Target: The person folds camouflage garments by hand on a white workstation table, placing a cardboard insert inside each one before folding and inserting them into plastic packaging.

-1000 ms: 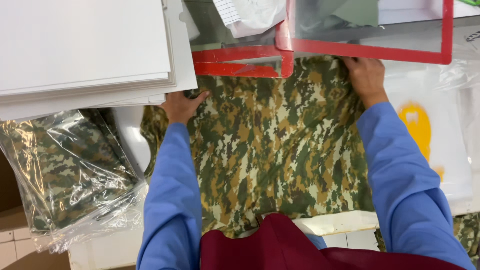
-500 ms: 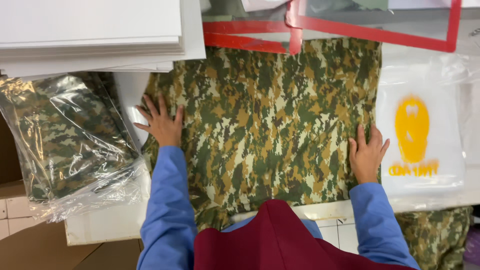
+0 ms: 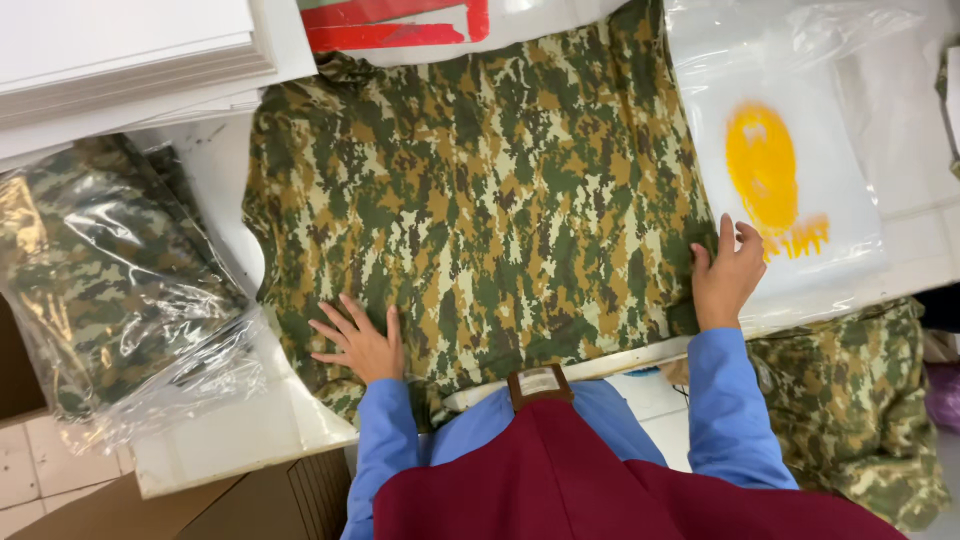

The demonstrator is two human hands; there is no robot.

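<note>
- A white worktable (image 3: pixel 230 440) carried everything I could see, with a stack of white boards (image 3: pixel 120 50) at its far left corner.
- A green, tan and brown camouflage cloth garment (image 3: pixel 480 200) lay spread flat across the middle of the table, its near edge hanging just over the table's front.
- Left of it sat a bundle of folded camouflage garments in a clear plastic bag (image 3: pixel 90 280); another heap of camouflage cloth (image 3: pixel 860 400) sat low on the right, off the table edge.
- A clear plastic bag with a yellow printed mark (image 3: pixel 770 180) lay just right of the garment, and a red flat frame (image 3: pixel 400 25) lay beyond its far edge.
- My left hand (image 3: pixel 360 345) lay flat on the garment's near left part, fingers spread apart, gripping nothing.
- My right hand (image 3: pixel 725 275) pressed at the garment's right edge, fingers loosely open, touching the printed bag; I saw no pinch.
- I judged the cloth light, soft and limp, prone to wrinkle and slide, and best taken at its edges or corners.
</note>
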